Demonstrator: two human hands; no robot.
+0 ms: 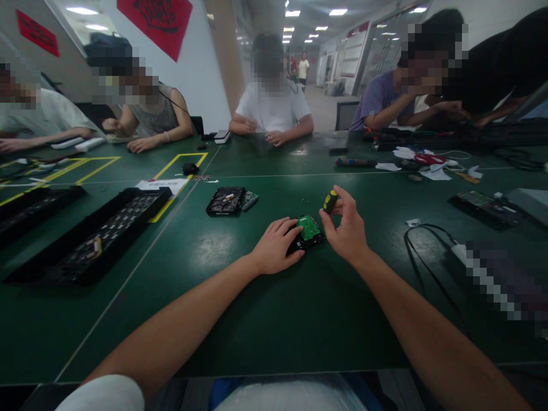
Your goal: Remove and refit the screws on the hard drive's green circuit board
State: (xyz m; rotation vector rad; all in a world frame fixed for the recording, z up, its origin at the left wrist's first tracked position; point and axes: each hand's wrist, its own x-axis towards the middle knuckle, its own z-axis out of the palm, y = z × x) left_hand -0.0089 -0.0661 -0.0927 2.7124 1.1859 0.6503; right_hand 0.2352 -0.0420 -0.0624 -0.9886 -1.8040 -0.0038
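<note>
My left hand (pixel 278 246) lies over the left side of a small black device, fingers on its top and thumb at its near edge, holding it against the table. A green circuit board (pixel 309 228) shows on the device's upper face; part of the black casing is hidden under the hand. In my right hand (pixel 347 231), a screwdriver with a yellow and black handle (pixel 330 201) is pinched between thumb and fingers, just above and right of the board. Its shaft cannot be made out. A few tiny specks, perhaps screws, lie beyond the board.
Left of my hands are a black square casing (pixel 225 201), a loose circuit board (pixel 249 200) and a long black tray (pixel 98 240). To the right lie a black cable (pixel 406 245) and another open device (pixel 486 208). Several people sit around the green table (pixel 240 325).
</note>
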